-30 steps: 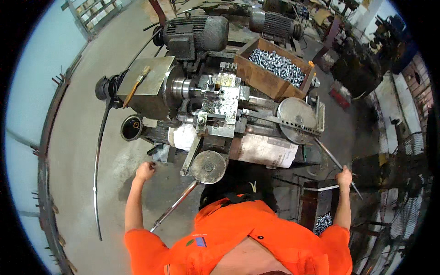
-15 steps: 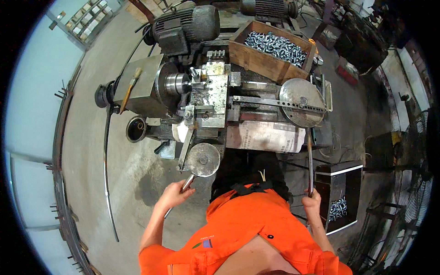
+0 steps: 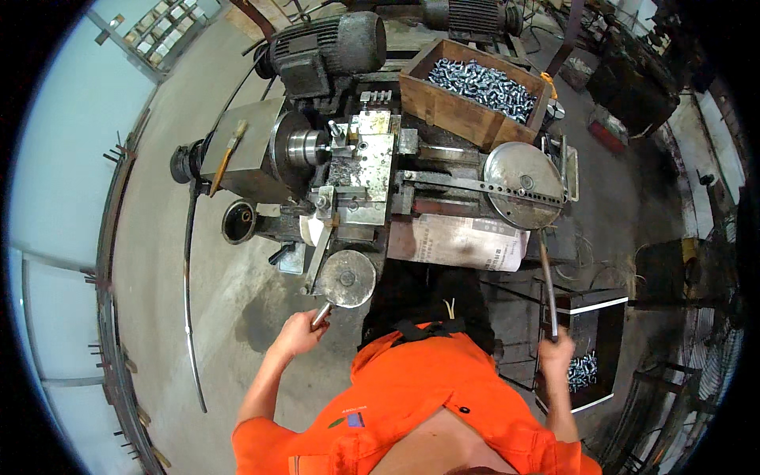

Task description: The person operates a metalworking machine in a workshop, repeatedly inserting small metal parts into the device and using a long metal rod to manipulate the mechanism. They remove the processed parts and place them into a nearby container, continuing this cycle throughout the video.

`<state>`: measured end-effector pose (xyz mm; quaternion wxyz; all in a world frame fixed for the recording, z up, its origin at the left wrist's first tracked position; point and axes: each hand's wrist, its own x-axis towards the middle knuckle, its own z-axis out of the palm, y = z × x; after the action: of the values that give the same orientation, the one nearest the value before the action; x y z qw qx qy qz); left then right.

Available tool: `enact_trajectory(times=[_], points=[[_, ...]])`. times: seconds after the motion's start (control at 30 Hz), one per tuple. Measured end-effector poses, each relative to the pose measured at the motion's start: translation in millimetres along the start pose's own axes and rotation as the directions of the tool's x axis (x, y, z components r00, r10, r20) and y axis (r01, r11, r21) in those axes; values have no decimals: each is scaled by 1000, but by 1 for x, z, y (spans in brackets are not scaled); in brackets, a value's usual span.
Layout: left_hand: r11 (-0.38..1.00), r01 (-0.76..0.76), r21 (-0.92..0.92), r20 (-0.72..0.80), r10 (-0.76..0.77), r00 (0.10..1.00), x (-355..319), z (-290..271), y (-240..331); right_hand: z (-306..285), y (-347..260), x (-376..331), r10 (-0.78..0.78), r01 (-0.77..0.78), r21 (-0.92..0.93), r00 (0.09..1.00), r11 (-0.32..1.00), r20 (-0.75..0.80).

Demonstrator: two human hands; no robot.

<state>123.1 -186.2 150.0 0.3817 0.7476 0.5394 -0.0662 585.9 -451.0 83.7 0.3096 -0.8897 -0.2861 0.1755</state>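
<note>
Bright orange shirt (image 3: 412,396) between the hands; beyond them a grey, grimy metal lathe (image 3: 348,166) — brown wooden box (image 3: 467,119) of silvery screws (image 3: 483,79).

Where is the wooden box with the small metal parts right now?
In the head view, the wooden box sits at the top right of the machine, behind the round metal disc and right of the motor.

We stood in a metalworking workshop. A grimy lathe (image 3: 348,174) with an electric motor (image 3: 328,43) sat on a stained concrete floor (image 3: 158,261), a wooden crate of shiny metal parts (image 3: 475,91) rested at its far edge, and steel racks (image 3: 146,36) lined the wall.
</note>
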Motion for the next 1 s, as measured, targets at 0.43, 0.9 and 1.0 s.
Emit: enact_trajectory(times=[0.43, 0.9, 1.0], points=[[949, 47, -312, -304, -146, 942, 84, -65, -130, -40, -40, 126, -529, 304, -565, 798, 767, -289], [859, 496, 130, -732, -254, 633, 191, 12, -189, 8, -32, 49, -328, 301, -194, 936, 934, -130], [892, 449, 47, -795, -239, 558, 205, 30, -189, 15, -30, 54, -273, 257, -165, 959, 952, -76]])
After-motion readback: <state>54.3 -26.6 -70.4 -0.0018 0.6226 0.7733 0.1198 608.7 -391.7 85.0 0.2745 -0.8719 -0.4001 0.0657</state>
